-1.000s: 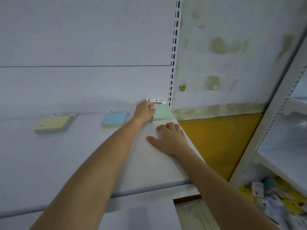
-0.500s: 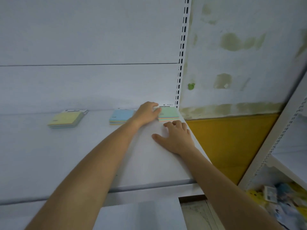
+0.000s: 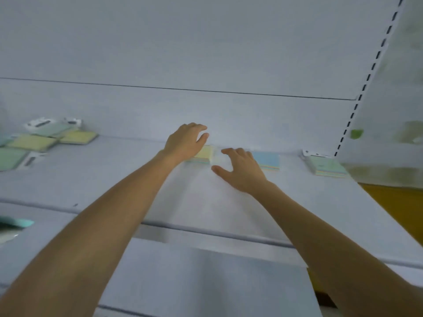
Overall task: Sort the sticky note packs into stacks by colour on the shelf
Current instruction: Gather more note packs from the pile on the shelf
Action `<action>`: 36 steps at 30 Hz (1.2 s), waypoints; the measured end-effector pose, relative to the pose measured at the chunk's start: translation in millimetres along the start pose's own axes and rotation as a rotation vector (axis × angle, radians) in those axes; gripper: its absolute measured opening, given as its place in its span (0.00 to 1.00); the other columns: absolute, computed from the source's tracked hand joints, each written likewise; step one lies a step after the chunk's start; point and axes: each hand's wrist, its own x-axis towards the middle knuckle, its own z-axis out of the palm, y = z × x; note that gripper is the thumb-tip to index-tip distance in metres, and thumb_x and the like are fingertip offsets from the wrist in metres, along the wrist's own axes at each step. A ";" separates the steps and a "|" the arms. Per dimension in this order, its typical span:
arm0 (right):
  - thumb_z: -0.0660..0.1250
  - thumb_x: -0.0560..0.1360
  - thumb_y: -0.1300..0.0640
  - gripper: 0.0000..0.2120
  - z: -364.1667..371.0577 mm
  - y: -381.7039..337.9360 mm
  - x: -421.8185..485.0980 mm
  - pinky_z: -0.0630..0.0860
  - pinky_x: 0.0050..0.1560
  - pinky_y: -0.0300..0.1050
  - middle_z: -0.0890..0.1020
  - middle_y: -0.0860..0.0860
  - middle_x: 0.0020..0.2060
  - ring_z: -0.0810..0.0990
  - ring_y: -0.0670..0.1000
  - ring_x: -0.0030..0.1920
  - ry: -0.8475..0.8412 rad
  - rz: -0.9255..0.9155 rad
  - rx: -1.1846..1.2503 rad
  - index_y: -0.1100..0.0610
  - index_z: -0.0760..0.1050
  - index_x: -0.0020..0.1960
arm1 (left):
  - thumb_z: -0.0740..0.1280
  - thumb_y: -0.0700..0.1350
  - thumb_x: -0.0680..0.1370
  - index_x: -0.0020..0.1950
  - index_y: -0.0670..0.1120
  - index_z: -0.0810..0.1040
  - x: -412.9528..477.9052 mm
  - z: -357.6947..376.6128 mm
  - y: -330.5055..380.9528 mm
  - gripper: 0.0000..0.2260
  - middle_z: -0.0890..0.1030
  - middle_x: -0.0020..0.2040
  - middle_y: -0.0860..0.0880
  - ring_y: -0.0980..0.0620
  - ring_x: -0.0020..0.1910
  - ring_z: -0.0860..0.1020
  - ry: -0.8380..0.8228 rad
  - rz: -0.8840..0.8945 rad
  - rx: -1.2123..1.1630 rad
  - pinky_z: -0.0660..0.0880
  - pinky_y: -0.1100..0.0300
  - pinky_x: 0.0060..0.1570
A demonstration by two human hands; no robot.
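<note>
White metal shelf [image 3: 206, 202], centre frame: our left hand [image 3: 186, 141] covers a yellow sticky note pack [image 3: 204, 154], our right hand [image 3: 240, 170] flanks a blue sticky note pack [image 3: 269, 161]; fingers apart, gripping nothing, probably keeping colours separate.

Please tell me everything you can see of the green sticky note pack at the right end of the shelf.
The green sticky note pack is a flat square paper block with a pale green top; its front edge shows thin pastel layers. A white header card with dark print sticks out at the back. It lies flat on the white shelf, near the slotted upright. The left hand and right hand are both away from it.
</note>
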 end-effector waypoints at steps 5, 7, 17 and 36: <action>0.60 0.75 0.44 0.27 57.1 -114.4 29.1 0.63 0.69 0.52 0.67 0.56 0.69 0.64 0.57 0.69 -0.084 -0.104 0.072 0.54 0.62 0.71 | 0.55 0.51 0.81 0.69 0.47 0.69 -50.5 -57.6 -123.5 0.19 0.72 0.69 0.47 0.45 0.69 0.68 0.015 -0.124 0.053 0.66 0.51 0.67; 0.60 0.76 0.44 0.27 79.3 -155.1 41.0 0.63 0.69 0.51 0.67 0.56 0.69 0.64 0.57 0.69 -0.114 -0.143 0.084 0.54 0.61 0.71 | 0.55 0.50 0.80 0.68 0.46 0.70 -68.4 -78.5 -171.7 0.18 0.73 0.68 0.46 0.45 0.68 0.69 0.025 -0.175 0.066 0.67 0.51 0.67; 0.60 0.76 0.47 0.24 166.5 -291.6 128.8 0.67 0.63 0.47 0.72 0.59 0.65 0.72 0.56 0.64 -0.241 -0.157 0.195 0.54 0.64 0.69 | 0.57 0.47 0.80 0.59 0.43 0.77 -108.6 -155.2 -363.6 0.14 0.81 0.57 0.43 0.42 0.57 0.77 0.091 -0.363 0.070 0.73 0.51 0.55; 0.67 0.69 0.39 0.35 272.0 -377.7 291.8 0.64 0.67 0.53 0.64 0.60 0.66 0.65 0.62 0.68 -0.222 0.256 0.121 0.55 0.62 0.70 | 0.61 0.60 0.75 0.63 0.50 0.73 16.2 -147.2 -539.6 0.21 0.76 0.64 0.45 0.43 0.61 0.73 -0.256 -0.510 0.111 0.71 0.53 0.57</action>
